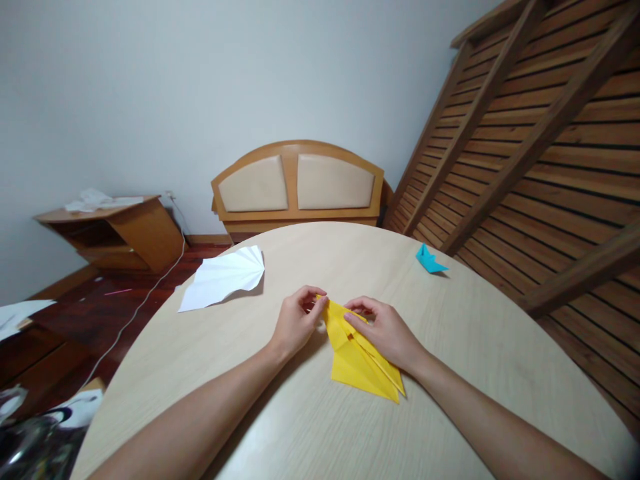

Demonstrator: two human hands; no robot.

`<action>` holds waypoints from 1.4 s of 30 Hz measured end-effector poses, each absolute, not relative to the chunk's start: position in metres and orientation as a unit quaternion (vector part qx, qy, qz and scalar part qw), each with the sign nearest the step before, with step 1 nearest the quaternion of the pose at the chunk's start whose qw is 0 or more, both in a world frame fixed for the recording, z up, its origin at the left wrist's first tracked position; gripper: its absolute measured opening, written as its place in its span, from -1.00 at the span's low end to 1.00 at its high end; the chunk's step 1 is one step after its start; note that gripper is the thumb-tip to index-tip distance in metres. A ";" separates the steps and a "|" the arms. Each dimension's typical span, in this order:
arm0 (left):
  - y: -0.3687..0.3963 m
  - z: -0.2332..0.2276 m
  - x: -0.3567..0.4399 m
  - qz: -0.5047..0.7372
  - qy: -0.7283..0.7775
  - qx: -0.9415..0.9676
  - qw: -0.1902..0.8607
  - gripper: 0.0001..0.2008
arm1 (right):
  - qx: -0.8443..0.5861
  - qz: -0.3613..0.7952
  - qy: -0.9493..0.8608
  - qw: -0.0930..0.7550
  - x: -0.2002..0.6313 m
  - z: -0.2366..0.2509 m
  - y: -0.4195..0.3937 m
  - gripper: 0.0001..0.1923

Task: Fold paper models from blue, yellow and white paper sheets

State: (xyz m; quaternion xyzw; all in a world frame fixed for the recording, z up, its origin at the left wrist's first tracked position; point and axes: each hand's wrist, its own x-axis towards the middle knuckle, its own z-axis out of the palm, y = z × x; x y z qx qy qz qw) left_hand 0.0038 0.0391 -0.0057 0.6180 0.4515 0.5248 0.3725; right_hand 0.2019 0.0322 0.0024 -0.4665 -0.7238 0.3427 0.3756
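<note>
A partly folded sheet of yellow paper [357, 360] is held just above the round table [280, 427], its lower corners pointing toward me. At its upper left corner my left hand [300, 317] pinches the edge between thumb and fingers. My right hand [383, 327] grips the upper right edge, thumb on top and fingers partly hidden behind the paper. Creases and layered flaps show in its middle, with a small opening between them.
Creased white paper [225, 280] lies at the table's left edge. A small blue folded paper boat [430, 260] sits at the right edge. Beyond are a wooden headboard [293, 180], a low cabinet [155, 233] and a slatted wooden panel [550, 153]. A white cable [143, 303] crosses the floor.
</note>
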 end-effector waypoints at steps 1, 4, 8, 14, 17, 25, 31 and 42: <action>0.041 -0.007 0.003 0.528 0.459 0.610 0.371 -0.74 | -0.470 0.319 -0.731 0.378 0.202 0.004 0.031 -0.82; 0.047 -0.009 0.000 0.536 0.480 0.585 0.374 -0.73 | -0.462 0.221 -0.780 0.360 0.201 0.011 0.024 -0.80; 0.052 -0.009 -0.005 0.531 0.509 0.565 0.373 -0.73 | -0.456 0.146 -0.833 0.277 0.199 0.012 0.014 -0.63; 0.058 -0.010 -0.009 0.533 0.524 0.542 0.383 -0.72 | -0.454 0.118 -0.863 0.189 0.197 0.002 0.008 -0.44; 0.061 -0.010 -0.010 0.532 0.525 0.539 0.389 -0.70 | -0.456 0.131 -0.867 0.151 0.198 -0.001 0.008 -0.37; 0.058 -0.011 -0.011 0.509 0.538 0.561 0.370 -0.67 | -0.447 0.114 -0.881 0.106 0.203 -0.010 0.009 -0.39; 0.056 -0.013 -0.016 0.389 0.606 0.659 0.219 -0.83 | -0.431 0.105 -0.891 0.101 0.206 -0.011 0.010 -0.45; 0.033 -0.005 -0.003 0.208 0.374 0.895 0.125 -0.51 | -0.403 0.066 -0.900 0.150 0.206 -0.007 0.024 -0.53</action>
